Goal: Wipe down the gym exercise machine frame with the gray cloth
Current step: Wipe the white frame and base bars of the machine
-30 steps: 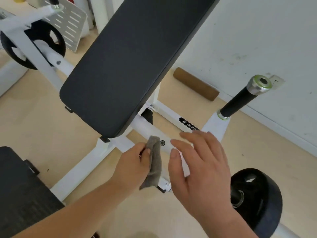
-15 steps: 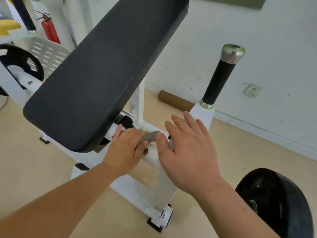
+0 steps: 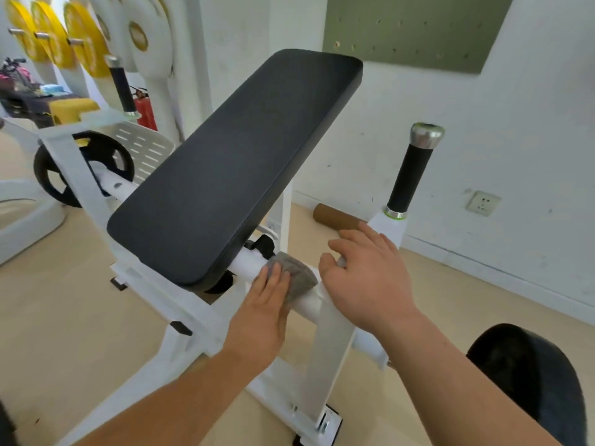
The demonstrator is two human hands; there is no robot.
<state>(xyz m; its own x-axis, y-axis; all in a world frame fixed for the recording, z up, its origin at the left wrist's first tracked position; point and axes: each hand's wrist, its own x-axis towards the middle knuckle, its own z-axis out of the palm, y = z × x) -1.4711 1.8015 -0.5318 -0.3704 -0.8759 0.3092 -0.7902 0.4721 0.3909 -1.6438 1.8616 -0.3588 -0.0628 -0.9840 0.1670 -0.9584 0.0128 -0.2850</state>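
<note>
The gym machine has a white frame (image 3: 328, 352) under a tilted black pad (image 3: 235, 165). A white round crossbar (image 3: 246, 262) runs out from below the pad's lower edge. The gray cloth (image 3: 301, 280) lies draped over this bar. My left hand (image 3: 264, 307) presses the cloth against the bar with its fingers laid flat on it. My right hand (image 3: 367, 278) rests on the frame just right of the cloth, fingers loosely bent over the bar's top. A black grip handle (image 3: 409, 175) with a metal cap rises behind my right hand.
A black weight plate (image 3: 528, 381) sits at the lower right, another black plate (image 3: 51, 175) on the machine's left side. A brown foam roller (image 3: 335, 217) lies by the wall. Yellow plates (image 3: 80, 43) on a rack and a red fire extinguisher (image 3: 145, 107) stand at the back left.
My view has risen and tilted up, showing more of the room. My left hand went from pinching the hanging cloth to pressing it flat on the bar. My right hand settled onto the frame.
</note>
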